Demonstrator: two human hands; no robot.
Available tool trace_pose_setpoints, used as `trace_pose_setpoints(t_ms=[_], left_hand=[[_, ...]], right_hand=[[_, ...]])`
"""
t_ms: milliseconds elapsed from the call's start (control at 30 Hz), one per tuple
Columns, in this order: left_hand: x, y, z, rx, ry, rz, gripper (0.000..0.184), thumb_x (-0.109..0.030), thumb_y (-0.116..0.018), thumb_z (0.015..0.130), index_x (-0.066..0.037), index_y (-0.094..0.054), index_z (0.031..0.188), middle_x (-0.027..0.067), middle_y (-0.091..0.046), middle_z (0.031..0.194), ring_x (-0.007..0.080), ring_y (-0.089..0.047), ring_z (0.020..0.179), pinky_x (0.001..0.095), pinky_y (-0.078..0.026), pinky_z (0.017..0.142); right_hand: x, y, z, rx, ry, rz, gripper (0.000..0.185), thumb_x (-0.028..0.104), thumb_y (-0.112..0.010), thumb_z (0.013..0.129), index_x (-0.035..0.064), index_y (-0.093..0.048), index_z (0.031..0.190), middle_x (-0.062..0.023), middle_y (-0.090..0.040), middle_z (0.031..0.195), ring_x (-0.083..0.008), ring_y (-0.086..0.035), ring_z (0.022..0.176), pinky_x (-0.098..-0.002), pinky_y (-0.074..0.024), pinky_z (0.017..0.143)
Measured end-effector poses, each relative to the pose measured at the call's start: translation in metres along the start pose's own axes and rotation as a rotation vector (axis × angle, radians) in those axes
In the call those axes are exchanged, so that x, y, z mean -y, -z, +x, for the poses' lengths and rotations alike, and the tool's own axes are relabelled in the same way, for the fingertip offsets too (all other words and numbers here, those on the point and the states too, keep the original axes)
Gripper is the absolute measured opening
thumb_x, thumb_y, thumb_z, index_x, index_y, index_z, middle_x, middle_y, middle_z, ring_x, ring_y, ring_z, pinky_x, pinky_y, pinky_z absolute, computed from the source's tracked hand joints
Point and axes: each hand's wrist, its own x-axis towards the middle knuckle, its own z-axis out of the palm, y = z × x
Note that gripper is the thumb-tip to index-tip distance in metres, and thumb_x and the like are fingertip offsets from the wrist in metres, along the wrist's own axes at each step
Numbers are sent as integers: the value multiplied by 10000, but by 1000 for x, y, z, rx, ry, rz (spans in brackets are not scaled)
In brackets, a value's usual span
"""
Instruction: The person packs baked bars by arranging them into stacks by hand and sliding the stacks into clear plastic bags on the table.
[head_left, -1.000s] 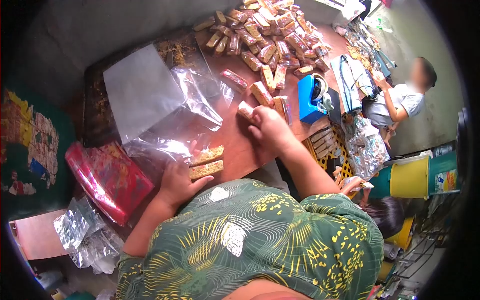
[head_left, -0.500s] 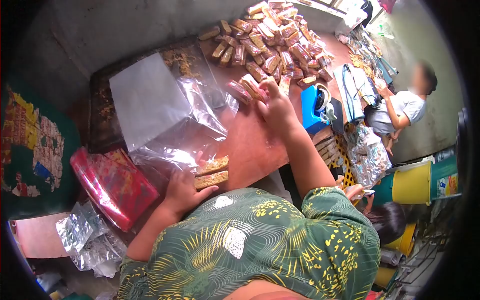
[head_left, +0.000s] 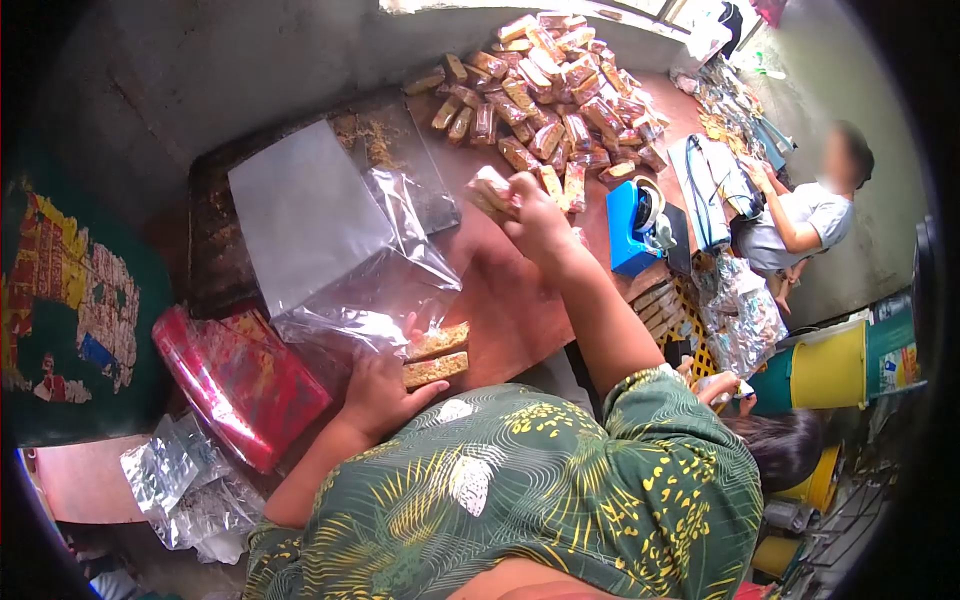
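Observation:
My left hand (head_left: 380, 395) is closed around two crumbly golden wrapped cake bars (head_left: 437, 372) at the table's near edge, thumb below and fingers above. A large clear plastic bag (head_left: 410, 255) spreads from that hand up to the left, its mouth lying about the bars. In my right hand (head_left: 543, 222), raised over the middle of the table, is a wrapped cake bar (head_left: 490, 190) gripped at one end. Whether a second bar is in that grip I cannot tell, because of blur. Beyond it lies a heap of wrapped bars (head_left: 545, 90).
A blue tape dispenser (head_left: 627, 230) stands right of my right hand. A dark crumb-covered tray (head_left: 215, 215) lies under a pale sheet (head_left: 305, 205). Red plastic packaging (head_left: 240, 385) is at left. A person (head_left: 800, 215) works at the far right; another head (head_left: 780, 445) shows lower right.
My right hand has drawn slightly back from the heap, lifting the wrapped bar away from the table. My left hand still holds its two bars, and the whole view has shifted slightly.

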Motion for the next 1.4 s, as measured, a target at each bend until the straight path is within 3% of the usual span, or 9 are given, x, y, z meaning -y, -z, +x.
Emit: trace_pose_setpoints(t_ms=[67,200,333,433,633,767,933,1300,1400], left_hand=[[-3,1,-2,-54,-8,45,1089,-516,-814,829,-64,-245,1639,193,-555,1450,412,-487,1359,533,-347,1154],[3,-6,-2,-164,-155,173,1106,-480,-839,818,-65,-233,1644,184,-611,1373,407,-545,1297,534,-361,1138],[-5,1,4,163,-64,-291,1102,-523,-840,812,-102,-257,1647,207,-525,1473,451,-460,1364,532,-304,1185],[-10,0,4,-66,-225,-44,1122,-517,-854,799,-71,-258,1639,257,-514,1468,449,-510,1341,506,-367,1169],[-6,-3,20,-39,-270,-83,1195,-501,-854,786,-29,-180,1653,270,-307,1621,402,-309,1516,525,-292,1229],[-8,-6,27,-37,-310,94,1271,-499,-864,767,-65,-83,1670,258,-323,1613,433,-369,1466,521,-343,1200],[-8,-10,48,82,-264,-76,1284,-486,-875,754,-85,-76,1676,258,-294,1623,458,-370,1452,525,-336,1200],[2,-11,48,106,-69,-36,1249,-565,-815,801,-25,-91,1664,311,-407,1543,504,-411,1409,563,-332,1182],[16,-23,50,82,-159,-75,1248,-552,-815,807,-6,-85,1660,329,-427,1525,493,-454,1382,537,-359,1171]], right_hand=[[19,22,-27,-71,-83,203,345,23,-670,905,83,-465,1176,-158,-635,970,-227,-625,909,-381,-522,812],[21,30,-80,269,-167,449,419,16,-691,904,75,-439,1234,-98,-603,1031,-85,-553,925,-285,-482,737],[35,7,-115,683,-53,468,398,131,-694,990,53,-431,1279,-128,-619,1066,-203,-599,1015,-382,-506,927],[60,17,-107,780,-141,357,383,157,-679,1008,53,-426,1275,-161,-634,1083,-210,-609,1053,-398,-504,938],[35,-22,-121,474,8,426,337,132,-654,1024,92,-420,1263,-166,-640,1189,-236,-621,1097,-409,-511,952],[27,-42,-145,60,-304,1149,297,53,-564,1060,144,-364,1261,-105,-634,1237,-164,-614,1101,-350,-488,1004],[33,-64,-150,74,-208,1260,305,25,-559,1054,137,-361,1256,-114,-628,1240,-164,-608,1108,-338,-484,1007],[-5,-1,70,-245,127,603,284,32,-655,992,82,-469,1202,-25,-548,1003,-92,-535,904,-264,-467,764],[-14,-15,146,-148,40,456,308,112,-701,955,48,-493,1174,-115,-643,1053,-144,-615,892,-316,-527,771]])
